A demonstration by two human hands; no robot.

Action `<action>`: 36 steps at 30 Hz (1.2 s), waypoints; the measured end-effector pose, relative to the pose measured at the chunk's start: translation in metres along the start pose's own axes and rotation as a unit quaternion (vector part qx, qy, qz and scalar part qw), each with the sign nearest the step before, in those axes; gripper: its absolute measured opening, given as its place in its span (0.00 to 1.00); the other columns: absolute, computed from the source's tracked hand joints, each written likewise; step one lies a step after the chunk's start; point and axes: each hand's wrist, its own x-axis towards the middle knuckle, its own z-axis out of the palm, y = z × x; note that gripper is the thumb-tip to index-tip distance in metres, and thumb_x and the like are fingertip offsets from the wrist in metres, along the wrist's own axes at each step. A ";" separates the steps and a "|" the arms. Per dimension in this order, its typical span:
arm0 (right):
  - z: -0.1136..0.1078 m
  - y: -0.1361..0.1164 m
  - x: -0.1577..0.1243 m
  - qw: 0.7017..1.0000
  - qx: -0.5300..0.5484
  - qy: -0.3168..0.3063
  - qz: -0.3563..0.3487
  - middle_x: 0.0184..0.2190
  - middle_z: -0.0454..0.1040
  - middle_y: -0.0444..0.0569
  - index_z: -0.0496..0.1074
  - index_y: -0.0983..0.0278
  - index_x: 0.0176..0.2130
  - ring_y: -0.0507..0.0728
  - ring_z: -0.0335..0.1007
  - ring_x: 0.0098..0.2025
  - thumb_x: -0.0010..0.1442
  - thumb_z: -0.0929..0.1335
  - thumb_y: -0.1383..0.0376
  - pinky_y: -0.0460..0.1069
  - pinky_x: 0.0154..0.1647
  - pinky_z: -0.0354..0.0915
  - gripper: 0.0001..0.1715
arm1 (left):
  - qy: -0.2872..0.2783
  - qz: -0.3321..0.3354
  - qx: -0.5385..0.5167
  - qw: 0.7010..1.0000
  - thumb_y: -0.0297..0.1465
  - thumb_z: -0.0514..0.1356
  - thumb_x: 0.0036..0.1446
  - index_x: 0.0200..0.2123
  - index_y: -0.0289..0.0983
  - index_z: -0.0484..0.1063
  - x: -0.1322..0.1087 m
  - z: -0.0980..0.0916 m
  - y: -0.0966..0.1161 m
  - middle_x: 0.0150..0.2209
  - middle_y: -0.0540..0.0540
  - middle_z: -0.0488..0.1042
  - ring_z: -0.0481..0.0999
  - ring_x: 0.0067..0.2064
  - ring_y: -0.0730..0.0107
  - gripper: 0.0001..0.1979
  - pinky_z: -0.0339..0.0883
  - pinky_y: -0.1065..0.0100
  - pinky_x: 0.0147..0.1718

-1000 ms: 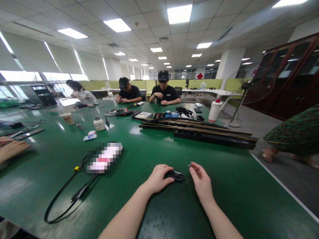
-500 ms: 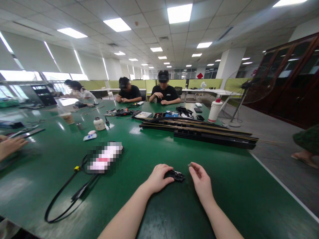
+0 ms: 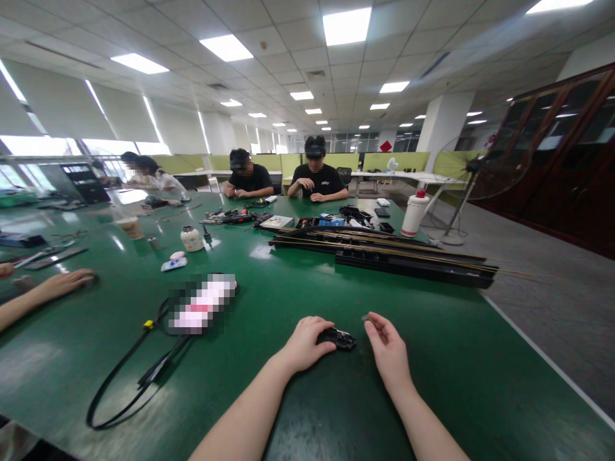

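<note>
On the green table (image 3: 269,294) lies a small black part (image 3: 343,339) with silvery bits along its top. My left hand (image 3: 307,342) is closed around its left end, thumb in front and fingers behind. To the right, apart from that part, my right hand (image 3: 387,346) pinches a tiny greyish piece (image 3: 366,317) between thumb and forefinger. What kind of piece it is I cannot make out. The fingers of my left hand hide part of the black part.
Left of my arms lies a phone (image 3: 204,306) with a black strap (image 3: 110,390). Long black rails (image 3: 413,269) with thin brass-coloured rods stretch across the right. A white bottle (image 3: 414,214) stands behind them. A co-worker's hand (image 3: 72,280) rests at the left; two people sit opposite.
My hands stay almost still. At the left, a co-worker's hand has reached further in over the table. The person walking at the right edge has gone out of view.
</note>
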 end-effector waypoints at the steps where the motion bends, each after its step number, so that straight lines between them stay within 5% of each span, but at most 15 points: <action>1: 0.000 -0.001 0.000 1.000 -0.003 -0.001 0.002 0.37 0.77 0.54 0.72 0.64 0.38 0.61 0.73 0.41 0.43 0.71 0.49 0.57 0.46 0.67 0.27 | 0.000 0.000 -0.001 1.000 0.37 0.62 0.53 0.48 0.40 0.69 0.000 0.000 0.000 0.45 0.46 0.72 0.67 0.49 0.59 0.19 0.58 0.60 0.51; 36: 0.004 -0.001 -0.004 0.998 -0.005 -0.068 -0.002 0.36 0.78 0.55 0.73 0.64 0.39 0.62 0.74 0.41 0.42 0.73 0.52 0.58 0.44 0.69 0.27 | -0.002 0.004 0.001 1.000 0.37 0.63 0.52 0.48 0.41 0.69 0.000 0.002 -0.002 0.45 0.46 0.72 0.67 0.49 0.60 0.19 0.57 0.60 0.52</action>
